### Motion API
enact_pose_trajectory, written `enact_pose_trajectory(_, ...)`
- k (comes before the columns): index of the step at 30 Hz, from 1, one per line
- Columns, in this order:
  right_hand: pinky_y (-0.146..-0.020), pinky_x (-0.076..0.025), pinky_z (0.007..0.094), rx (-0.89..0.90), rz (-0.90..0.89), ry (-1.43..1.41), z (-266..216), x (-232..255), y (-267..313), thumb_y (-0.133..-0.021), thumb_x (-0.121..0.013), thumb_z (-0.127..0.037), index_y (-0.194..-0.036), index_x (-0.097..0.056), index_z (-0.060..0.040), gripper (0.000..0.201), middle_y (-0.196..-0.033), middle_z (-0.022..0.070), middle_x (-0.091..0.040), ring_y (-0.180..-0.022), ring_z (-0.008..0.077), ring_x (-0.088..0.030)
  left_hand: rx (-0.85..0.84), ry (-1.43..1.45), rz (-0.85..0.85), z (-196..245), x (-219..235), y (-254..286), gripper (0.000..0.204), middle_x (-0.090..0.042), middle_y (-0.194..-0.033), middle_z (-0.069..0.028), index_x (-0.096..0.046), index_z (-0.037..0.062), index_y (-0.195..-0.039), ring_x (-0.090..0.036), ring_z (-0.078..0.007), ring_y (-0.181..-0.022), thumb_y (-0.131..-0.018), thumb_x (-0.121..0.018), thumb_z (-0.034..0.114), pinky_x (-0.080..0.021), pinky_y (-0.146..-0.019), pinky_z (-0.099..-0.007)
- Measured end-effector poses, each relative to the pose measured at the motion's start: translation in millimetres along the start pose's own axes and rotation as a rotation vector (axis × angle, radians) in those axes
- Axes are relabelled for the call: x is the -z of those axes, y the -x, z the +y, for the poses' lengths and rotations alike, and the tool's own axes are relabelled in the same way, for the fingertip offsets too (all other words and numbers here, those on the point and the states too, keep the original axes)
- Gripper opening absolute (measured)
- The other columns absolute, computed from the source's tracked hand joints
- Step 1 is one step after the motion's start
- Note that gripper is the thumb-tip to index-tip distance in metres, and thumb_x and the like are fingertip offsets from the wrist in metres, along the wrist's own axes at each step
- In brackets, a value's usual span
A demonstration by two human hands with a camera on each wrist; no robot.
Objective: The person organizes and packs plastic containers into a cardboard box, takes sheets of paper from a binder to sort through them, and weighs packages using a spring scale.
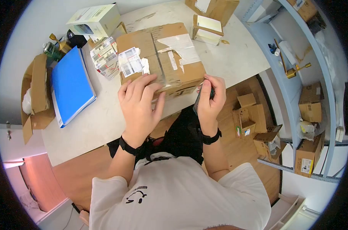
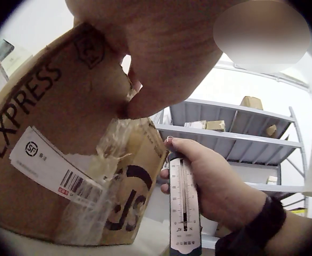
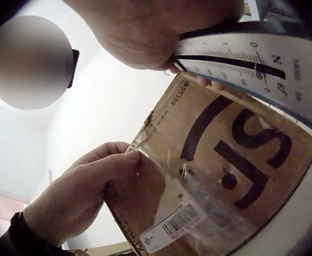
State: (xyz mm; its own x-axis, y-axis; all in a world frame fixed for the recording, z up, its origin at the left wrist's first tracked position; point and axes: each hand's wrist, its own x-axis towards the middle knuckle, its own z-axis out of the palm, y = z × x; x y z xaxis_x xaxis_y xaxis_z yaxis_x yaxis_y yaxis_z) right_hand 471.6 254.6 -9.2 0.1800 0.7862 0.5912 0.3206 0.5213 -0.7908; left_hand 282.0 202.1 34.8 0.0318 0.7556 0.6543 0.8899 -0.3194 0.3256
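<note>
A cardboard box [image 1: 141, 40] sits on the white table, with a shipping label [image 1: 130, 62] and torn white paper on top. Clear tape and a large dark logo show on its near side [image 3: 236, 154]. My left hand [image 1: 141, 101] holds the near top edge, fingers on top and thumb on the front face. At the box's near right corner, my right hand [image 1: 212, 99] grips a spring scale [image 2: 185, 200] with a white face marked in N and kgf. The scale's top end is close to the box edge in the right wrist view.
Left of the box are small packets [image 1: 105, 57], a blue folder [image 1: 72, 86] and an open carton [image 1: 36, 99]. A white box [image 1: 93, 21] stands behind them. A small box [image 1: 207, 28] is at the back right. Metal shelving [image 1: 281, 80] and cartons [image 1: 250, 117] stand to the right.
</note>
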Motion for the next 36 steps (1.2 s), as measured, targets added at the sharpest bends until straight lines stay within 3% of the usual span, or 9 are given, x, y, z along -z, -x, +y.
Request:
enact_pose_trajectory(14, -0.075, -0.05, 0.0333, -0.024, 0.04, -0.126, -17.6, -23.8, 20.9, -0.093, -0.062, 0.004, -0.102, -0.061, 0.0006, 0.01, -0.095, 0.0135, -0.063, -0.081, 0.0247, -0.061, -0.003, 0.017, 0.049, -0.4, -3.6, 1.1, 0.028, -0.069, -0.117, -0.0067, -0.059, 0.0112, -0.098, -0.062, -0.0285, -0.113, -0.078, -0.078, 0.011, -0.038, -0.103, -0.0457)
enact_pose_trajectory(27, -0.08, -0.048, 0.0352, -0.068, 0.066, -0.168, -15.3, -44.2, 32.9, -0.096, -0.062, -0.002, -0.1, -0.055, -0.0001, 0.008, -0.096, 0.0126, -0.06, -0.086, 0.0258, -0.058, -0.001, 0.023, 0.052, -1.4, -3.5, 2.1, 0.028, -0.069, -0.118, -0.0056, -0.059, 0.0113, -0.098, -0.062, -0.027, -0.113, -0.077, -0.078, 0.012, -0.038, -0.103, -0.0448)
enact_pose_trajectory(36, -0.084, -0.047, 0.041, 0.085, 0.1, 0.07, -22.4, -53.9, 33.9, -0.097, -0.062, -0.004, -0.104, -0.053, 0.0001, 0.012, -0.102, 0.017, -0.056, -0.094, 0.0325, -0.056, 0.004, 0.031, 0.054, -1.7, -2.9, 1.3, 0.027, -0.069, -0.117, -0.0059, -0.06, 0.0109, -0.097, -0.062, -0.0267, -0.11, -0.076, -0.078, 0.011, -0.038, -0.102, -0.0442)
